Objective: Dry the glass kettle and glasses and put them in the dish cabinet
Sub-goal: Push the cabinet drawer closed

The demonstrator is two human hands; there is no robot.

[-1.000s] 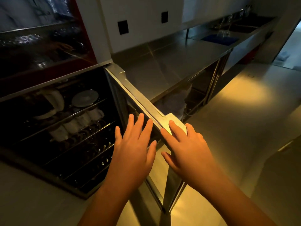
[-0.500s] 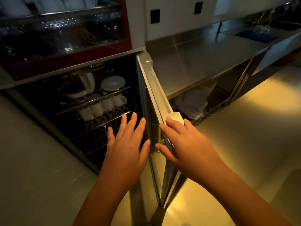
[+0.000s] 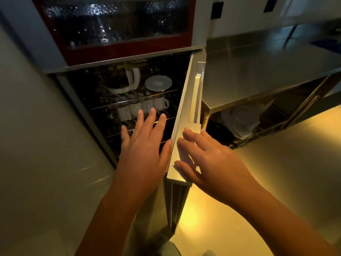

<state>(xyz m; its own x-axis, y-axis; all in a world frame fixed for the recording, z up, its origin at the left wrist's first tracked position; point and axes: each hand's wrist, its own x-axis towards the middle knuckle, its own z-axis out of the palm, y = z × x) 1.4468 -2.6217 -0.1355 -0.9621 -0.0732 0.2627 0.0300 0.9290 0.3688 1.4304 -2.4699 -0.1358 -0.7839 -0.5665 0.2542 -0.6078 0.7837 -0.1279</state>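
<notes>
The dish cabinet's lower door [image 3: 186, 115] stands open, swung out towards me edge-on. My right hand [image 3: 208, 159] lies flat with straight fingers on the door's outer face and top edge. Just left of the door's edge, my left hand [image 3: 145, 145] is spread open and holds nothing; whether its thumb touches the door I cannot tell. Inside, wire racks [image 3: 136, 100] hold a kettle with a white handle [image 3: 127, 82], a round lid [image 3: 158, 83] and several white mugs [image 3: 144, 106]. Glassware glints behind the upper red-framed glass door [image 3: 114, 24].
A steel counter [image 3: 258, 71] runs off to the right of the cabinet, with a shelf and a pale bundle [image 3: 239, 117] under it. A grey wall panel [image 3: 36, 145] flanks the cabinet on the left. Lit floor [image 3: 258, 172] spreads on the right.
The door has swung from angled right to nearly edge-on to me. Both hands stay flat beside it, and my view has shifted left towards the cabinet.
</notes>
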